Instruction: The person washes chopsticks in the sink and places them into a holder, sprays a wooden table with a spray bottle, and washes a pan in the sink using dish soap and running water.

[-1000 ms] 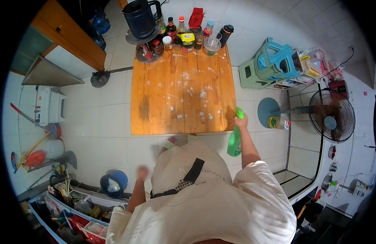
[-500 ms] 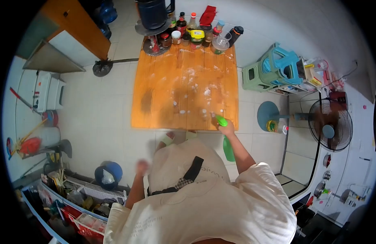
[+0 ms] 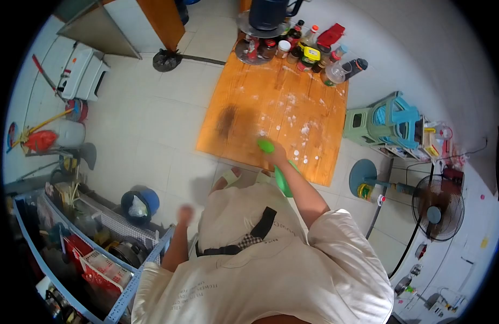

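The right hand is closed around a green spray bottle, gripping it just below the trigger head. In this view the head lies over the front part of the wooden worktop, pointing up and to the left, while the body hangs below the hand, past the worktop's front edge, partly hidden by the forearm. The left hand is well apart from the bottle, low over the tiled floor at the person's left side; it is blurred, so I cannot tell whether its fingers are curled or spread. The nearest thing to it is a blue bucket with a pale plastic bag inside. White spots dot the worktop, mostly to the right of the spray head. Condiment bottles and jars crowd its far edge, beside a dark kettle.
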{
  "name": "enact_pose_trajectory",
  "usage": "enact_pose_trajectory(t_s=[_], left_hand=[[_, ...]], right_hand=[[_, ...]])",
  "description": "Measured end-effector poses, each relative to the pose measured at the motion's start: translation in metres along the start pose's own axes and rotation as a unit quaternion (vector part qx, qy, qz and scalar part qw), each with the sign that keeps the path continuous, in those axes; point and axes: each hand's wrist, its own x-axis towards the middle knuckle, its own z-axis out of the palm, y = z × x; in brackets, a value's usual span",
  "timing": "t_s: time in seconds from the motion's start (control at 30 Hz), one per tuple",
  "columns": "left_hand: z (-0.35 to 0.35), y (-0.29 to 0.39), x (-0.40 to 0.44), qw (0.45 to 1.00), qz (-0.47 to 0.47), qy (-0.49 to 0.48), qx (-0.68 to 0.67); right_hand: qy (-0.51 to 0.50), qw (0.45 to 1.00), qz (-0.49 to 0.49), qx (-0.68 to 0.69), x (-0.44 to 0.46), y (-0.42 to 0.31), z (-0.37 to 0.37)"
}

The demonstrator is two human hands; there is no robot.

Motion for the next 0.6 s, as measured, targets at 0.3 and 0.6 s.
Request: enact_pose_trajectory(t_s=[0.3,0.6], left_hand=[[-0.027,0.051,-0.055,0.965,-0.166,0.052,-0.194],[-0.039,0.089,-0.04,0.978,-0.144,0.018,-0.149]], right_hand=[[0.007,0.994,0.107,0.017,0.048,-0.038,-0.01],[0.132,0.987,0.089,0.029,0.106,0.009,-0.046]])
